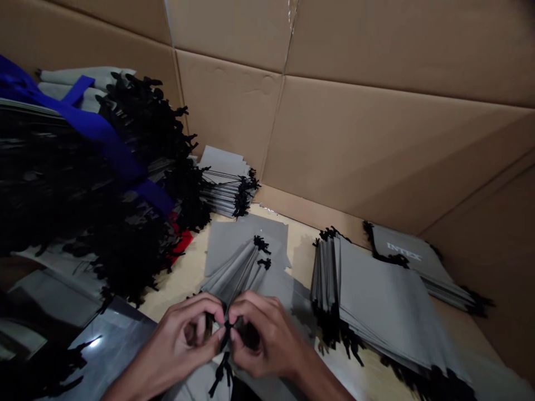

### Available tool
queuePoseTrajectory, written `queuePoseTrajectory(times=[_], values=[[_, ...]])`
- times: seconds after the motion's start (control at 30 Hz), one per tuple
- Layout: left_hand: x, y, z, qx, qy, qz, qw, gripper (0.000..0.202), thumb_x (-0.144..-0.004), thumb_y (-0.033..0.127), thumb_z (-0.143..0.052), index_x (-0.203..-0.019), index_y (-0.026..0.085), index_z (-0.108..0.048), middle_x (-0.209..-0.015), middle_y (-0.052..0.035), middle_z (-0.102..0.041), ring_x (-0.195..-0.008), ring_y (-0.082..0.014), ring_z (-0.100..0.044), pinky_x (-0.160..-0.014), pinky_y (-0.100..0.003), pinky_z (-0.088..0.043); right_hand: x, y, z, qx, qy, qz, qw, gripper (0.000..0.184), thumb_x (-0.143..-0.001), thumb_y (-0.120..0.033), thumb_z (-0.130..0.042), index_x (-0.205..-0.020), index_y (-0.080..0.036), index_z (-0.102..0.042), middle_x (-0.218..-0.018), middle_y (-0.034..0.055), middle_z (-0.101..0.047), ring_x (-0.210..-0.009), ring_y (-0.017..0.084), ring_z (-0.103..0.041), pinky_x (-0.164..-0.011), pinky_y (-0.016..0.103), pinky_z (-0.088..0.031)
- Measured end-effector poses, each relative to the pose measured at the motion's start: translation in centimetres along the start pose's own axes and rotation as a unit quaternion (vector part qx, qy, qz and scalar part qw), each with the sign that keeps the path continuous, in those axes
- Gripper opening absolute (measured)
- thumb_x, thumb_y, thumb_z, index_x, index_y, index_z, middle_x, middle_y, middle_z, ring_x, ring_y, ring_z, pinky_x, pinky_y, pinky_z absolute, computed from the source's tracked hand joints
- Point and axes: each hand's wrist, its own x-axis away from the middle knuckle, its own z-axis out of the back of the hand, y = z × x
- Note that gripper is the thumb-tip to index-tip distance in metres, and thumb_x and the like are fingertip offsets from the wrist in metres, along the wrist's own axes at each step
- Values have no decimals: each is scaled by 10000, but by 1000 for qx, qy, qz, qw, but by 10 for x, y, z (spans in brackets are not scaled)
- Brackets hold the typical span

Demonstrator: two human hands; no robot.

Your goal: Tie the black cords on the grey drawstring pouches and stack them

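Observation:
My left hand [184, 334] and my right hand [265, 334] meet at the bottom middle, both pinched on the black drawstring [225, 329] at the near end of a small bundle of grey pouches [238, 270]. The bundle fans away from me across the light table [303, 248]. Black cord ends [262, 245] stick out at its far end, and a cord tail [220, 374] hangs below my fingers. A single grey pouch lies flat under the bundle.
A big heap of grey pouches with black cords [104, 184] and a blue strap [96, 131] fills the left. A small stack [225, 181] sits behind it, and two more stacks [376, 295] [418, 262], one printed INTEX, lie right. Cardboard walls [355, 111] enclose the table.

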Motion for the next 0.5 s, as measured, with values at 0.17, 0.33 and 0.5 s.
queuePoseTrajectory(times=[0.17,0.33,0.5], values=[[0,2,-6,28,-4,27,999,57,-766,243,-783,-795,197,-766,-756,10,-685,-493,-74,-420,-469,-175,-356,1,-1,-1,-24,-10,-27,999,273,-854,-195,-589,-1113,-279,-575,-981,-16,-707,-840,166,-693,-748,283,-474],[-3,9,-12,76,-12,63,995,139,-763,300,-792,-787,174,-739,-644,60,-533,-504,-72,-353,-469,-177,-297,2,-1,-6,-32,11,-32,999,290,-784,-192,-565,-1059,-281,-543,-891,-37,-628,-748,154,-635,-684,272,-440],[2,2,-16,126,-44,92,987,224,-836,407,-778,-888,198,-716,-506,114,-393,-412,-70,-303,-404,-175,-227,4,-1,-12,-12,40,1,999,337,-785,-154,-555,-1098,-270,-508,-906,-13,-635,-800,172,-667,-705,274,-473]])
